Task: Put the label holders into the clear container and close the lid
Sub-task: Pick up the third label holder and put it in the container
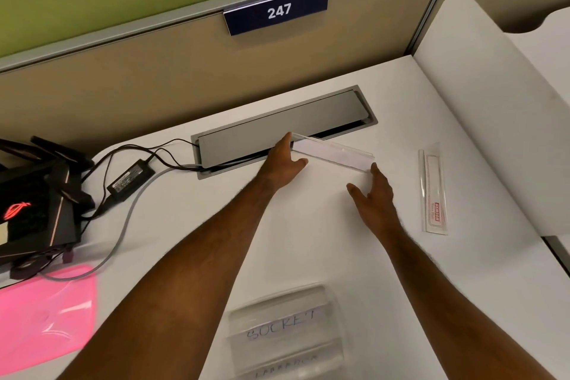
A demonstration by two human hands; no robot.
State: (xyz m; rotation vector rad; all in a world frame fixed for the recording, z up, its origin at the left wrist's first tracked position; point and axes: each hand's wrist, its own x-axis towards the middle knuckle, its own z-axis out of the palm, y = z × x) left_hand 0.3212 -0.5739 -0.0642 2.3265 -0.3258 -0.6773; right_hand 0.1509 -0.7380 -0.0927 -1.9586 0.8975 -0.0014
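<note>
A long clear label holder is held between my two hands just above the white desk, in front of the grey cable tray. My left hand touches its left end and my right hand touches its right end with fingers spread. A second label holder in a clear sleeve with red print lies flat to the right. The clear container, with a paper marked "BUCKET", sits at the desk's near edge between my forearms; whether its lid is on I cannot tell.
A grey cable tray cover is set into the white desk. A black router, a power brick and cables crowd the left. A pink plastic sheet lies at near left. A "247" sign hangs on the partition.
</note>
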